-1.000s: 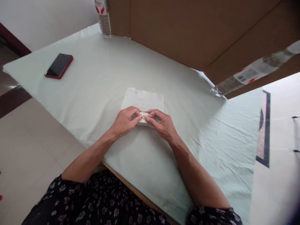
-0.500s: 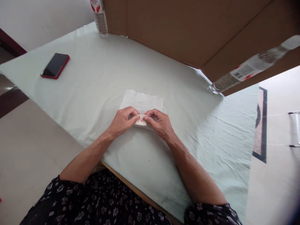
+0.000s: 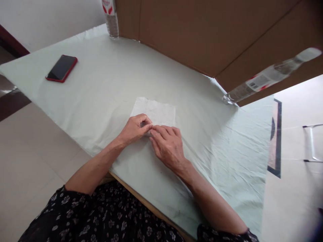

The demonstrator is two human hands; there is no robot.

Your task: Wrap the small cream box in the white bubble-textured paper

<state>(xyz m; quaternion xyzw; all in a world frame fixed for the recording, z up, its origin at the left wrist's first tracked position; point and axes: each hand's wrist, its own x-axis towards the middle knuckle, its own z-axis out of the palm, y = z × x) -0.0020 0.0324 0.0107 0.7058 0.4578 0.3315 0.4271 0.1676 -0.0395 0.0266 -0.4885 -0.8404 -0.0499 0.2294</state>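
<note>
Pinches near edge of soft square paper napkin (image 3: pixel 157 110) with curled left hand (image 3: pixel 133 129). Presses it under flat, open-fingered right hand (image 3: pixel 168 146).

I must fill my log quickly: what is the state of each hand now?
Left hand: closed, pinching the near edge of the napkin.
Right hand: open, lying flat on that edge.

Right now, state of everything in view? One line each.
napkin: flat on the cloth, near edge under both hands
left hand: pinching the napkin's near edge
right hand: open, fingers flat on that edge
phone: face up, screen dark
far bottle: upright, top out of view
right bottle: standing beside the cardboard
</note>
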